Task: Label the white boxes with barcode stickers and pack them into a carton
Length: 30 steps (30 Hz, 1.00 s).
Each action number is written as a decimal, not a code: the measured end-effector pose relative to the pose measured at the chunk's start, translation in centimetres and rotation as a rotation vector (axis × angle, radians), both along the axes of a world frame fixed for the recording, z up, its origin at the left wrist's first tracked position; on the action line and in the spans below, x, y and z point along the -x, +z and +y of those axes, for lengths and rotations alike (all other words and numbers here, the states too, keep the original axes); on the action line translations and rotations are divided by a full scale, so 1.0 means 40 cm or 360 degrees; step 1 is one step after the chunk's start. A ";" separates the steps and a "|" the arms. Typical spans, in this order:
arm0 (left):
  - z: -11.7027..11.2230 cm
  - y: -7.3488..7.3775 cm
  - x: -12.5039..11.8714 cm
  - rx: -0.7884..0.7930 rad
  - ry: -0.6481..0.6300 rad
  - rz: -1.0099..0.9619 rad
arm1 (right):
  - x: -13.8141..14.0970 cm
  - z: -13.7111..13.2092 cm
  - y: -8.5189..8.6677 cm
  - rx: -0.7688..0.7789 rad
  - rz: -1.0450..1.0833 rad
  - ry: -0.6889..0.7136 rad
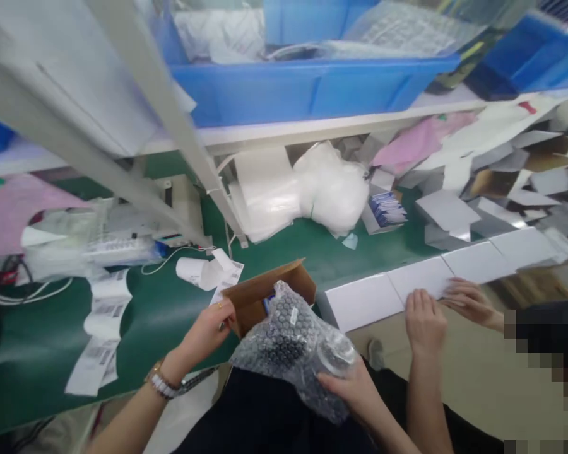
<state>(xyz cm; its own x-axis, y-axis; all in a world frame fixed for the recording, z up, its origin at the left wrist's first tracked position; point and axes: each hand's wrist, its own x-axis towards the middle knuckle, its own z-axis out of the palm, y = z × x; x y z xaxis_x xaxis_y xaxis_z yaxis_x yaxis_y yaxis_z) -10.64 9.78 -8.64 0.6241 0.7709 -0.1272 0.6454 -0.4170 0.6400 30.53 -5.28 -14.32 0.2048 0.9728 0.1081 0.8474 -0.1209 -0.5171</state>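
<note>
My right hand (353, 384) grips a bubble-wrap bag (288, 340) with a dark thing and something round and clear showing through it. The bag's upper end leans over an open brown cardboard box (269, 284) at the bench edge. My left hand (218, 318), a watch on its wrist, pinches the left wall of this box. Inside the box a bit of blue shows beside the bag; the rest of the contents is hidden.
At right, a co-worker's hands (428, 315) touch a row of white boxes (364, 301). Label strips (106, 325) lie at left. White foam bags (331, 186) and a blue bin (312, 91) on a shelf stand behind. A slanted shelf post (170, 113) crosses the upper left.
</note>
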 end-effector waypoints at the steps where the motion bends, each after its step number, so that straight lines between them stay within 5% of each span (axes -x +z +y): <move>1: -0.024 -0.019 0.017 0.0027 -0.0019 -0.0008 | 0.092 -0.001 0.021 0.0049 0.0198 0.0103; 5: -0.087 -0.064 0.068 0.0014 -0.0093 0.0017 | 0.363 0.033 0.100 0.0406 0.0936 0.0090; 11: -0.130 -0.085 0.104 -0.0038 -0.0225 0.0018 | 0.460 0.173 0.151 0.0759 0.0418 0.0195; 14: -0.140 -0.087 0.105 -0.0087 -0.0360 0.0024 | 0.496 0.223 0.111 0.0798 0.0406 0.0136; 23: -0.132 -0.096 0.140 -0.0118 -0.0344 -0.0001 | 0.523 0.266 -0.109 0.1210 0.1461 0.0023; 30: -0.121 -0.095 0.154 -0.0059 -0.0352 -0.0054 | 0.501 0.239 -0.175 0.1182 0.1411 0.0146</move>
<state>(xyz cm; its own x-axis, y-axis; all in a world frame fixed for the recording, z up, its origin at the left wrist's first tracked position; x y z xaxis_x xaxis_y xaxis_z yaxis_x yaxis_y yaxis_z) -16.80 4.95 -12.43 0.7818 0.6187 -0.0776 0.5142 -0.5693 0.6414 10.50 4.29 -21.33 -0.1516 0.7517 -0.6419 0.2449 -0.6006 -0.7611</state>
